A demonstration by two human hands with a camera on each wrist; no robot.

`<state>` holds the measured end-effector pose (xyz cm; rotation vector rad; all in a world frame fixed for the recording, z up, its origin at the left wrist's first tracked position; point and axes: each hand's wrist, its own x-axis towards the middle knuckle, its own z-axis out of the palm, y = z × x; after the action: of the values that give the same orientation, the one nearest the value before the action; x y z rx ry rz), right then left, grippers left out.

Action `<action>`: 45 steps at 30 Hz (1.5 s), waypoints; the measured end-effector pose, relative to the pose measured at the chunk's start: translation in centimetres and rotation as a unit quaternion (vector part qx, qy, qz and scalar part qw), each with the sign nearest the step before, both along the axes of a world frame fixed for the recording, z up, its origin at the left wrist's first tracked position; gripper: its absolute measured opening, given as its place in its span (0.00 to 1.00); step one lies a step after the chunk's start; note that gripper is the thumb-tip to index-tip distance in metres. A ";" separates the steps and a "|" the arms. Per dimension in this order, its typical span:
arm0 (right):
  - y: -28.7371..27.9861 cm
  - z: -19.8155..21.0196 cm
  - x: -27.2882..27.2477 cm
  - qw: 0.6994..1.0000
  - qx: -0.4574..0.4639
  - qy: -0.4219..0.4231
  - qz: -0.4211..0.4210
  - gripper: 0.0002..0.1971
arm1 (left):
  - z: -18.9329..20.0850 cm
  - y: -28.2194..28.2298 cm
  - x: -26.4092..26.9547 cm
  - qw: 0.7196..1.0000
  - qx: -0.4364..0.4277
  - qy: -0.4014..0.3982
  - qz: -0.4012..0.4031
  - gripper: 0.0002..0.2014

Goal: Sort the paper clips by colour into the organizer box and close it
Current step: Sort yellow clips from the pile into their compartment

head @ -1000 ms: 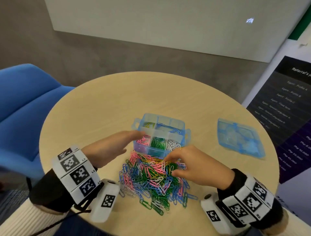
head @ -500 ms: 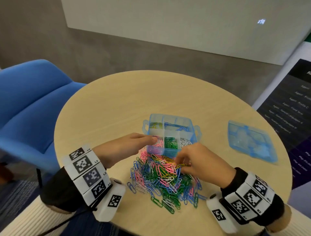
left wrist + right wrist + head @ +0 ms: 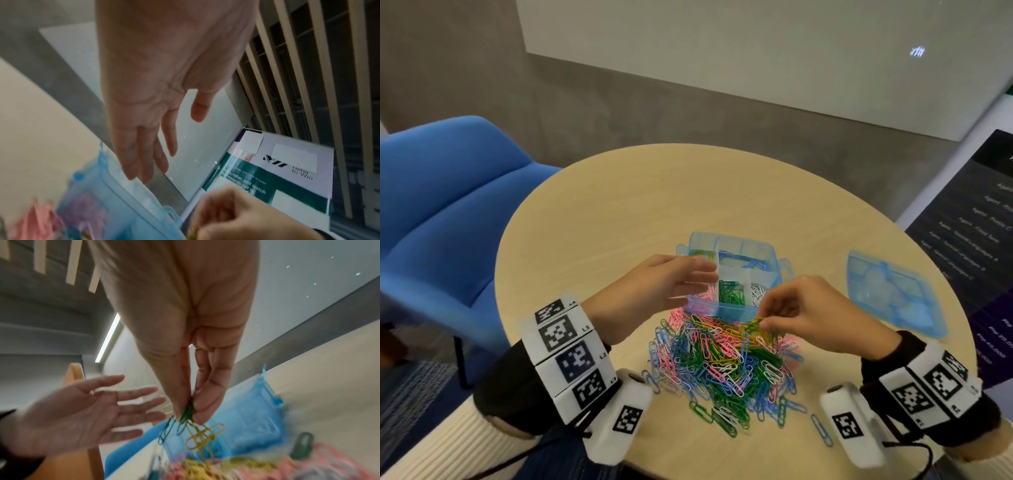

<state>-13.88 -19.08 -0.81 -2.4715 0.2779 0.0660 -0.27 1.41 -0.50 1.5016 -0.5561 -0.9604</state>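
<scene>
A heap of mixed paper clips point(image 3: 726, 366) lies on the round table in front of the open blue organizer box point(image 3: 732, 274). The box's near row shows green clips point(image 3: 730, 293) in the middle and white ones point(image 3: 758, 291) to their right. My right hand point(image 3: 762, 320) pinches a small bunch of green and yellow clips point(image 3: 191, 423) just above the heap's far edge, beside the box front. My left hand point(image 3: 702, 277) hovers over the box's left side with straight fingers and an empty palm point(image 3: 156, 81).
The box's blue lid point(image 3: 893, 294) lies apart on the table at the right. A single blue clip point(image 3: 822, 430) lies near the front edge. A blue chair point(image 3: 445, 212) stands to the left; a dark printed banner point(image 3: 976, 236) stands to the right.
My right hand has lifted a bunch of green and yellow clips off the heap. My left hand has straightened over the box's left side. The head view has swung left.
</scene>
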 end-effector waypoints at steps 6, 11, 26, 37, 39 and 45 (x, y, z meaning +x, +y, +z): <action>0.6 2.7 0.5 0.991 0.118 -0.060 0.002 0.01 | -1.3 -1.7 -1.5 0.987 -0.011 0.160 -0.019 0.24; 2.7 3.0 1.3 0.980 0.162 -0.115 0.023 0.03 | -2.2 -2.7 -2.9 0.896 -0.115 0.428 -0.033 0.32; 3.1 2.5 2.0 0.974 0.166 -0.152 -0.004 0.04 | -2.6 -3.1 -2.9 0.866 -0.167 0.470 0.050 0.25; 2.8 2.2 2.1 0.974 0.172 -0.146 -0.005 0.02 | -3.0 -3.2 -2.7 0.862 -0.179 0.473 0.039 0.30; 2.8 2.2 2.1 0.976 0.169 -0.140 -0.005 0.02 | -3.1 -3.1 -2.7 0.864 -0.176 0.471 0.041 0.30; 2.5 2.2 2.4 0.975 0.195 -0.104 -0.026 0.04 | -3.2 -3.1 -2.6 0.869 -0.161 0.465 0.054 0.27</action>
<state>-11.50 -16.62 1.35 -2.0584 0.2150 -0.1479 -2.87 -1.72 -3.70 0.6254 0.0799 -1.2843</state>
